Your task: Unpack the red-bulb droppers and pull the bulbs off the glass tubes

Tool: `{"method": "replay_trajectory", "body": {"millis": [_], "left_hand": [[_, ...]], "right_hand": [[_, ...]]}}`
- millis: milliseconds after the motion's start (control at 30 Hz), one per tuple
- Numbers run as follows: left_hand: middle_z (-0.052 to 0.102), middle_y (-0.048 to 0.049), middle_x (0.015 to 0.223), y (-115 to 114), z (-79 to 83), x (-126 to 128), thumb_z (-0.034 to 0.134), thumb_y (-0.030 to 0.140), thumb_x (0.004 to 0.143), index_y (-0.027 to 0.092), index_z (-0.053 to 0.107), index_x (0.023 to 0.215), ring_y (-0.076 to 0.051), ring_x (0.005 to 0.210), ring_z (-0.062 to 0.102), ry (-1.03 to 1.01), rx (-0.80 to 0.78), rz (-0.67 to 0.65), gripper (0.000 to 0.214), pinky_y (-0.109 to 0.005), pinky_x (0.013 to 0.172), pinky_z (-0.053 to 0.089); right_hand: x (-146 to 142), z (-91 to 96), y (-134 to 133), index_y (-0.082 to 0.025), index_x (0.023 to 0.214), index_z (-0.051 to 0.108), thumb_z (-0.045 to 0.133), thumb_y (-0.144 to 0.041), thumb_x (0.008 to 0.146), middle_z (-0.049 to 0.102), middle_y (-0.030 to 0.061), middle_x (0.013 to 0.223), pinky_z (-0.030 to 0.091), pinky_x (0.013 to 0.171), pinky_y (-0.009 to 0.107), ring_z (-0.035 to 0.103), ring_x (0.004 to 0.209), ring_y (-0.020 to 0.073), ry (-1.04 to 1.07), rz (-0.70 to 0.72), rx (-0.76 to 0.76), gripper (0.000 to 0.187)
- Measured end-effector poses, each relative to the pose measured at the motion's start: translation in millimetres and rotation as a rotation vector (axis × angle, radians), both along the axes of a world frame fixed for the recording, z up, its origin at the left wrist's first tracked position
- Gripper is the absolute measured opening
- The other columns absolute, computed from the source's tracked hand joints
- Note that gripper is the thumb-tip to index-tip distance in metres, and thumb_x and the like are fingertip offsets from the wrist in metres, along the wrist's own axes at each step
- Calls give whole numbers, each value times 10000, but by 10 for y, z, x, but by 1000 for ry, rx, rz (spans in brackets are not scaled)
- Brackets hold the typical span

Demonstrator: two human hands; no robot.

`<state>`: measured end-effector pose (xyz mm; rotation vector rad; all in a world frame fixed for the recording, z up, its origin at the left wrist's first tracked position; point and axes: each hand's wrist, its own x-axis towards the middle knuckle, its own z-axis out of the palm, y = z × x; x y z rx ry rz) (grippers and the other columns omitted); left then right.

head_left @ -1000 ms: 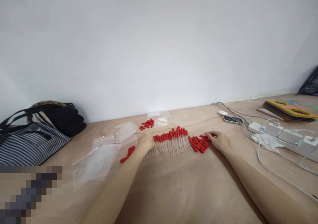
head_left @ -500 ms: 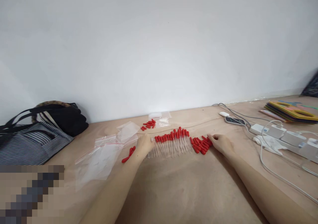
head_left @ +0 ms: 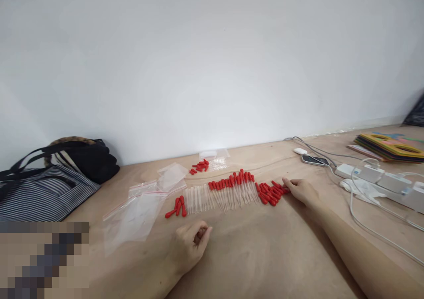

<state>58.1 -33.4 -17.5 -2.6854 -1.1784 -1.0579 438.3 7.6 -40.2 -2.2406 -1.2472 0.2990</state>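
My left hand [head_left: 192,246] is over the bare tabletop, below the row of droppers, with its fingers loosely curled and nothing showing in them. At the right end of a pile of loose red rubber bulbs [head_left: 270,194], my right hand [head_left: 303,194] pinches at a red bulb, which its fingers partly cover. Between the hands lies a row of clear droppers with red bulbs on top [head_left: 235,188]. Left of them are clear glass tubes [head_left: 198,199] without bulbs. A few longer red bulbs [head_left: 179,206] lie beside these tubes.
Clear zip bags [head_left: 135,217] lie at the left. Farther back are small red bulbs [head_left: 200,166] and a clear plastic packet [head_left: 217,160]. A striped bag [head_left: 49,188] is at far left. At right are a power strip [head_left: 384,179], cables, a dark handheld device [head_left: 314,160] and stacked boards [head_left: 391,149].
My left hand has drawn back from the tubes toward me, uncovering the clear tubes and more of the longer red bulbs. My right hand stays at the pile's right end.
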Motion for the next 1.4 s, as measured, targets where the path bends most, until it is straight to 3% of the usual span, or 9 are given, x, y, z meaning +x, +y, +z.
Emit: {"method": "replay_trajectory", "body": {"millis": [200,333,500,567,733,933,1133,1300,1400], "left_hand": [[456,48,450,21,13,11,460,241,808,181,526,629,-70,394,450,-8,-22,9,200,-169,425,351],[467,42,458,8,18,13,456,251,809,183,528,625,-75,408,462,-7,-42,22,209,-172,436,358],[486,35,461,15,26,9,448,264,809,188,532,628,-84,421,477,32,-79,32,214,-177,434,357],[495,35,460,20,31,8,445,266,808,189,533,629,-85,417,478,56,-93,24,214,-179,430,353],[516,36,459,12,60,19,434,256,802,189,539,628,-85,409,474,94,-124,24,214,-188,434,356],[533,31,469,-1,83,33,431,248,786,190,542,615,-87,423,474,100,-169,2,212,-192,444,365],[533,29,472,1,87,39,440,244,783,191,536,619,-90,423,482,108,-166,0,198,-189,442,363],[527,29,477,13,50,32,441,246,795,191,546,630,-97,436,492,92,-170,16,203,-191,445,363],[560,14,536,44,62,13,436,253,813,190,571,673,-109,493,519,25,-174,43,204,-200,479,384]], "right_hand": [[-28,31,-43,-230,616,648,372,-570,732,653,47,619,346,540,288,590,611,214,7,-21,-4,453],[-133,151,-56,-225,714,640,361,-524,755,668,48,709,346,548,278,596,670,212,-15,-41,48,411],[-645,397,15,-244,677,621,464,-496,714,661,4,702,351,688,288,595,716,184,-69,98,90,298],[-923,470,71,-243,667,617,488,-507,699,654,8,693,326,762,332,590,749,201,-152,218,20,295],[-1355,525,265,-183,580,583,491,-495,699,638,73,678,295,793,418,589,753,248,-196,227,-58,346],[-1376,514,426,-172,667,588,537,-454,650,639,79,723,320,785,439,597,767,264,-156,188,-147,287],[-1351,499,461,-193,652,581,570,-407,589,643,56,699,391,662,342,604,722,239,-40,173,-169,223],[-1325,593,379,-192,520,515,510,-393,640,580,29,540,377,544,297,579,582,213,86,217,-91,234],[-1343,663,208,-196,553,493,433,-416,712,569,7,561,376,536,263,567,595,176,153,274,23,278]]}}
